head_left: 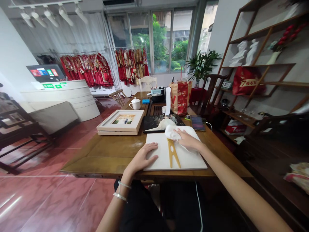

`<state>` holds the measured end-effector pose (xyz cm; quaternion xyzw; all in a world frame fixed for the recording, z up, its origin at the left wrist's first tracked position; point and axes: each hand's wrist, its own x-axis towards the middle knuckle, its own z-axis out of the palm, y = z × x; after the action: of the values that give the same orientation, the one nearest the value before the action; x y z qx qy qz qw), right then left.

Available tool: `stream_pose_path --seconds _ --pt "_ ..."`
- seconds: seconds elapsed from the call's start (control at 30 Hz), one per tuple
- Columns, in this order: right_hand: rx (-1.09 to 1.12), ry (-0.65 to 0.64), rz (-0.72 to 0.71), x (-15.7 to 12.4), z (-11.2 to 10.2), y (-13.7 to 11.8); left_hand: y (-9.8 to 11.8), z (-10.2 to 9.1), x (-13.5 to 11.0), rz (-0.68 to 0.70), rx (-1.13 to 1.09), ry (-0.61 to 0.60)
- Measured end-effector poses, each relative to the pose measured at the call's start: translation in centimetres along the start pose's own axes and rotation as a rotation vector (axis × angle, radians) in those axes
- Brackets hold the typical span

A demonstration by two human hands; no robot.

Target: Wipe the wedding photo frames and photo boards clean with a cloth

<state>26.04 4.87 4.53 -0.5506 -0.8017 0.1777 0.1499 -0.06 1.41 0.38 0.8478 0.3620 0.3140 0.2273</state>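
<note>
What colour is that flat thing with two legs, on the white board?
The two-legged thing is yellow; the head view, the only one, shows it.

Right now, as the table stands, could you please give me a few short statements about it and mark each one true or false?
1. The right hand lies on a soft white cloth. True.
2. The flat yellow two-legged tool lies on the white rectangular board. True.
3. The left hand grips the flat yellow two-legged tool. False: it rests at the left edge of the board, apart from the tool.
4. The pale wooden picture frame lies to the left of the board. True.
5. The white lidded cup stands to the right of the red-and-tan bag. False: it stands to the left.
</note>
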Motion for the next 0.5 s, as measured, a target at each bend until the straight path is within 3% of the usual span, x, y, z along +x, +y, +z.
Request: stream_pose_path --seconds 0.1,0.2,0.37,0.5 --pt "-0.023 0.019 -0.005 1.2 0.5 -0.3 0.1 0.0 0.0 -0.012 -0.011 -0.001" --pt "-0.044 0.017 -0.041 -0.5 1.3 -0.8 0.3 -0.1 0.1 -0.033 -0.011 -0.008" --pt "-0.065 -0.017 -0.125 -8.2 2.1 -2.8 0.2 -0.1 0.0 -0.025 -0.029 -0.003" --pt "-0.061 -0.125 -0.124 -14.3 1.6 -5.0 0.2 -0.1 0.0 -0.022 -0.027 -0.002"
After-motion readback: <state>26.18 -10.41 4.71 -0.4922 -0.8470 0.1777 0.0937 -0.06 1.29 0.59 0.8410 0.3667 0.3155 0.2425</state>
